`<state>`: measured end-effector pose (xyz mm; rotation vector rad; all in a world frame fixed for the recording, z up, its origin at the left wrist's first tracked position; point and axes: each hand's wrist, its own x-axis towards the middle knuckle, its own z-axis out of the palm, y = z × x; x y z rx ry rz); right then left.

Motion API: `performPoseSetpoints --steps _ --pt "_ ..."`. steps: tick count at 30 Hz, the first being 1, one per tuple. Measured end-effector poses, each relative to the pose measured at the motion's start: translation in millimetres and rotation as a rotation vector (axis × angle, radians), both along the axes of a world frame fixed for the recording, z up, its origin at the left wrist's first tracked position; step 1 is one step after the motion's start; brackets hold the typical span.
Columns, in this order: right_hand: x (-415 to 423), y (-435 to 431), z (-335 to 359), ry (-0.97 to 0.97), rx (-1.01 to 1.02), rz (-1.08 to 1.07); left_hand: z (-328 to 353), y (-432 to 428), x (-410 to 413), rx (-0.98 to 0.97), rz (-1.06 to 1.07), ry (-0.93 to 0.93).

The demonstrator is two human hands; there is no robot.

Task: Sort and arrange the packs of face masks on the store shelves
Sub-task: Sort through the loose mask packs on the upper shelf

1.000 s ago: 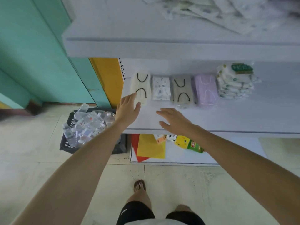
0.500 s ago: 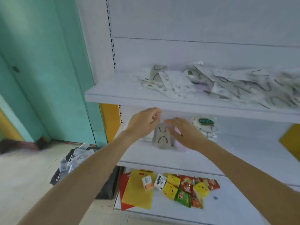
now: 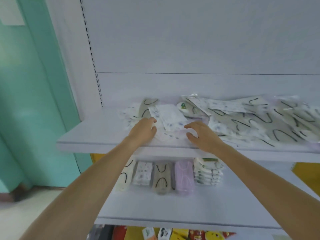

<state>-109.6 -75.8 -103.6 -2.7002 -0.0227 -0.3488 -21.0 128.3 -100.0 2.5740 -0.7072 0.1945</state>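
Observation:
A loose pile of face mask packs (image 3: 259,122) sprawls across the upper shelf (image 3: 103,144). It mixes beige packs with black ear loops and white patterned ones. My left hand (image 3: 143,130) touches the pile's left end, its fingertips at the edge of a white patterned pack (image 3: 171,118). My right hand (image 3: 200,134) hovers just right of it with fingers spread and bent, holding nothing. On the lower shelf (image 3: 173,210) stand sorted stacks in a row: cream (image 3: 124,177), patterned (image 3: 142,173), grey (image 3: 161,179), lilac (image 3: 184,177) and white packs with green labels (image 3: 207,172).
Colourful snack packs (image 3: 181,234) lie on the bottom shelf. A teal wall (image 3: 34,101) stands to the left of the shelving. The white back panel rises behind the pile, and yellow panels show beside the lower shelf.
Both hands have risen from the lower shelf's sorted row to the pile on the upper shelf. My view has tilted upward with them.

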Motion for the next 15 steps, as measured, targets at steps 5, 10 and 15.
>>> performPoseSetpoints --steps 5,10,15 --pt "55 -5 6 -0.03 0.035 -0.035 1 -18 60 -0.061 0.089 -0.024" --pt "104 7 4 0.015 -0.019 -0.097 -5 -32 87 -0.029 0.17 -0.135" --pt "142 14 5 0.154 -0.096 -0.167 -5 -42 104 -0.291 0.177 -0.21"
